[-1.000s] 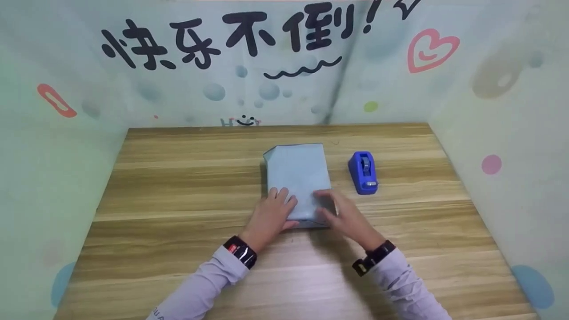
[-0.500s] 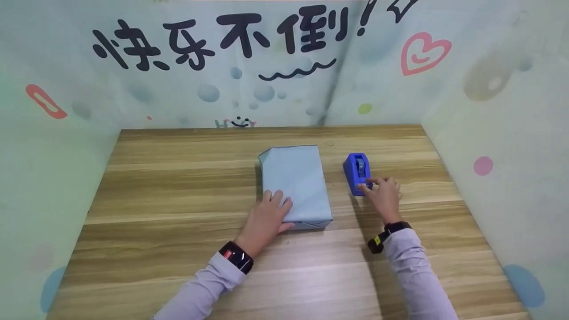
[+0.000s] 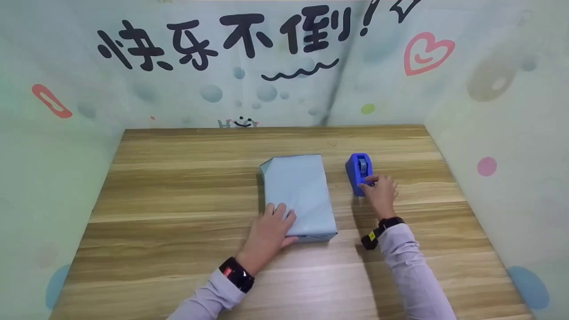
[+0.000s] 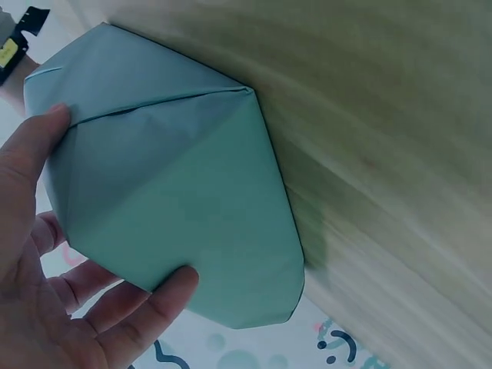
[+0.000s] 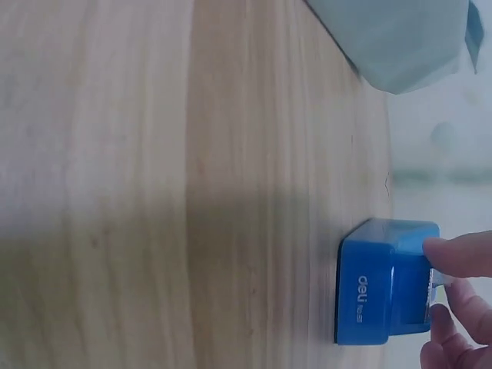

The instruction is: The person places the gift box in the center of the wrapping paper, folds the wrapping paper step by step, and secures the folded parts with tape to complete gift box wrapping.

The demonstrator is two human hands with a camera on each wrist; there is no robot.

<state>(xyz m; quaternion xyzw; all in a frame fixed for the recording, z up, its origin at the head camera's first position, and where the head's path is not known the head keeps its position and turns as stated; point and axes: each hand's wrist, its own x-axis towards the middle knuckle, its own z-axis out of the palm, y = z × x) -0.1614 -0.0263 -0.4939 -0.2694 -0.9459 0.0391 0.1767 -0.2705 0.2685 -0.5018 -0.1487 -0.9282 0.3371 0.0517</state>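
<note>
A box wrapped in light blue paper (image 3: 298, 191) lies on the table, its near end showing folded paper in the left wrist view. My left hand (image 3: 266, 235) holds the near left corner, thumb against the folded end (image 4: 146, 154) and fingers over the top and side. To the right stands a blue tape dispenser (image 3: 355, 175) with a roll of clear tape (image 3: 362, 165). My right hand (image 3: 381, 193) is at its near end, where thumb and forefinger pinch the clear tape (image 5: 440, 279) by the cutting edge. Part of the dispenser's front is hidden by the fingers.
The wood-grain table (image 3: 178, 191) has a patterned backdrop (image 3: 178, 98) along its back and both sides. A dark band with a small camera sits on each wrist, the right one (image 3: 373, 235) just below the dispenser.
My right hand has gone from the box's right side to the dispenser and taken hold of the tape. The box has slid a little toward me with the left hand on it.
</note>
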